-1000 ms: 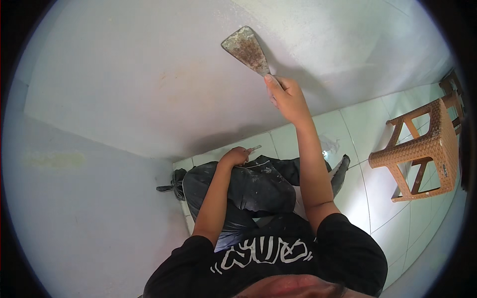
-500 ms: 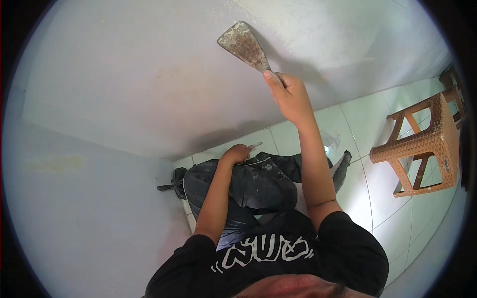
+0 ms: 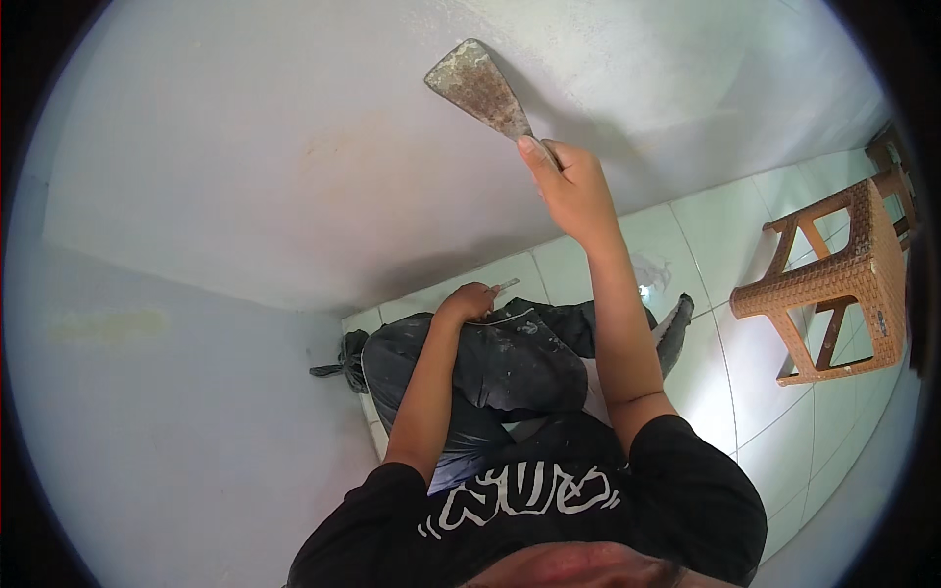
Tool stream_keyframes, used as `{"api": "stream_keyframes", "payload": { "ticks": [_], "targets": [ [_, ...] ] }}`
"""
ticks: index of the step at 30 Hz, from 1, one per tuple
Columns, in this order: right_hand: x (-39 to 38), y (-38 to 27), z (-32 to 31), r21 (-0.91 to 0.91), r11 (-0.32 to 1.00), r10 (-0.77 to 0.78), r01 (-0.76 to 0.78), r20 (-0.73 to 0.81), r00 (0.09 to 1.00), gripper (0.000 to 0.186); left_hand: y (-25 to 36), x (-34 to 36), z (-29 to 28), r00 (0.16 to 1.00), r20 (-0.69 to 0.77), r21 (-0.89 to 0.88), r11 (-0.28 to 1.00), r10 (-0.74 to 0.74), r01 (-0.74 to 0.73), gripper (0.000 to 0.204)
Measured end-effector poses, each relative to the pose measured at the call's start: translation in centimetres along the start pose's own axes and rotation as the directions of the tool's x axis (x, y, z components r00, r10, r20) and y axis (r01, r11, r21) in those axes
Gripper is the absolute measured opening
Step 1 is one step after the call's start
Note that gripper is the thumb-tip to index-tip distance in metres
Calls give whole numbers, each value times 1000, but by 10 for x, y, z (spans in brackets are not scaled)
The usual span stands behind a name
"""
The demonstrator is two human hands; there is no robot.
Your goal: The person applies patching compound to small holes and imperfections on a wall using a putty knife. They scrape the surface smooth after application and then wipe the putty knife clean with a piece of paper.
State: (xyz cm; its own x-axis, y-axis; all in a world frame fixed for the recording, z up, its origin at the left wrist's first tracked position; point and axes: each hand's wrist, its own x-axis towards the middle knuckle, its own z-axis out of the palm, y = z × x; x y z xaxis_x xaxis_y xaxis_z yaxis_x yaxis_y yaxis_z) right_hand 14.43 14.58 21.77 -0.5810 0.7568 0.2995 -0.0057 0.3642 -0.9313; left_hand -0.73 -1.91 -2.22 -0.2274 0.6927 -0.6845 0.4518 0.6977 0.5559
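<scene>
In my right hand (image 3: 573, 186) is a putty knife (image 3: 480, 90), its wide blade rusty and smeared with pale residue. The hand is closed round the handle, thumb on top, and the blade lies against or very near the pale wall (image 3: 245, 147); I cannot tell if it touches. My left hand (image 3: 470, 302) rests by my bent knee in the dark, white-spotted trousers (image 3: 520, 367). Its fingers are closed on a thin, pale stick-like thing (image 3: 507, 285), mostly hidden in the hand.
A brown woven-pattern plastic stool (image 3: 843, 279) stands on the light tiled floor (image 3: 725, 235) to the right. A knotted black plastic bag (image 3: 343, 363) lies by the corner on the left. Another wall (image 3: 196, 421) runs along my left side. Dark wooden furniture (image 3: 892, 176) shows at the far right.
The putty knife and my right hand have shifted very slightly up and to the left. My left hand has stayed in place.
</scene>
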Motion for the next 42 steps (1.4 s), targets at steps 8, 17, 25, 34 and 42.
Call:
{"api": "stream_keyframes", "payload": {
  "ticks": [8, 17, 25, 34, 42],
  "targets": [
    [2, 2, -1, 16, 1000, -23, 23, 5, 1000, 59, -2, 2, 1, 999, -10, 56, 998, 32, -32, 58],
    [-27, -61, 60, -133, 956, -237, 261, 175, 956, 49, -42, 15, 7, 980, -138, 41, 990, 140, -136, 57],
    [-28, -60, 57, -40, 977, -194, 208, 220, 956, 42, -17, -8, -5, 987, -83, -49, 989, 135, -140, 54],
    [-9, -46, 4, 207, 970, -102, 125, -120, 988, 38, -15, 2, -5, 999, -13, -3, 1000, 31, -31, 55],
    [3, -29, -10, 320, 945, 82, -65, -38, 996, 39, -7, 1, -5, 999, 33, 81, 996, 20, -23, 58]
  ]
}}
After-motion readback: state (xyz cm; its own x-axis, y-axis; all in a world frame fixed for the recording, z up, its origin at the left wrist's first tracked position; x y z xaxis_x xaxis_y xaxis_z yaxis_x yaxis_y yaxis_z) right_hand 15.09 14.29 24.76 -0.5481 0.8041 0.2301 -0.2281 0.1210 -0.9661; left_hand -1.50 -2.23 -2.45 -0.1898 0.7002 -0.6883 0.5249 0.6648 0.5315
